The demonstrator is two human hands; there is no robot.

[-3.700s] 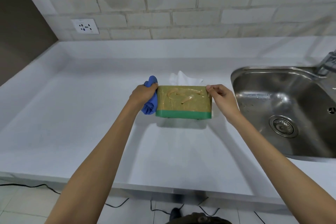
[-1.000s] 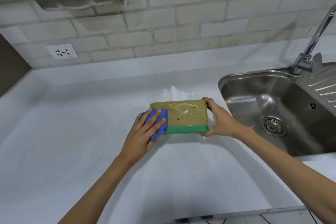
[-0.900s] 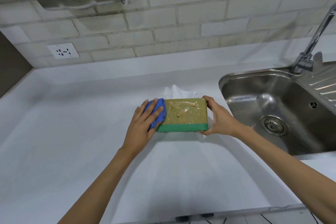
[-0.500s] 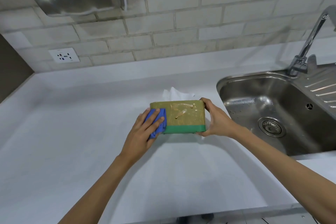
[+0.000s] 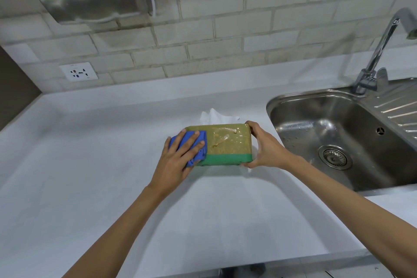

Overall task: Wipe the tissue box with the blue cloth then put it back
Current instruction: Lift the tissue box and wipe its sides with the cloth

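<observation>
wiping goes on above the white countertop (image 5: 90,187), where the right hand (image 5: 264,151) clasps the end of the olive tissue box with a green band (image 5: 228,144), steadying it, while the left hand (image 5: 178,160) presses the crumpled blue cloth (image 5: 198,153) flat against it.

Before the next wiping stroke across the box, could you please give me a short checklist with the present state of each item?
1. Right hand grips the right end of the olive-and-green tissue box: ok.
2. Left hand presses the crumpled blue cloth flat on the box's left part: ok.
3. Glossy face right of the cloth is free for the stroke: ok.
4. White tissue sticking out at the far side stays out of the cloth's path: ok.
5. Box rests on the white countertop: cannot tell.
6. Box is apart from the steel sink: ok.
</observation>
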